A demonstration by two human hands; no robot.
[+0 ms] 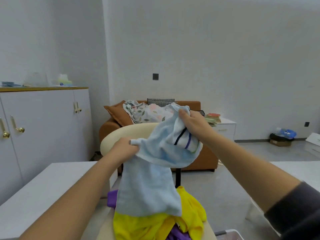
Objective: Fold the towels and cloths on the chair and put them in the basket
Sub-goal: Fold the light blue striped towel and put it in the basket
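**While both hands grip it, the blue towel hangs above the chair**

As we hold it up, the blue towel (149, 187) hangs with its long axis running roughly top to bottom. Its upper part is bunched between our hands in front of the chair's (131, 130) cream backrest. The lower part drops straight down, and its bottom edge lies on the yellow cloth (147, 226) heaped on the seat. A purple cloth (112, 199) peeks out at the left of that heap.

Our left hand (125, 148) has its grip clenched on a gathered corner at the towel's left side, fingers curled round the fabric. Our right hand (192, 122), higher and farther from us, clutches the towel's top edge in a closed grip, the back of the hand toward us. A white piece with dark stripes (187, 139) shows in the folds just below it; we cannot tell whether it is a separate cloth.

Both forearms reach forward and converge on the towel, the right one with a dark sleeve near the elbow. A white worktop (43, 187) lies left of the chair, and a brown sofa (110, 127) stands behind it.
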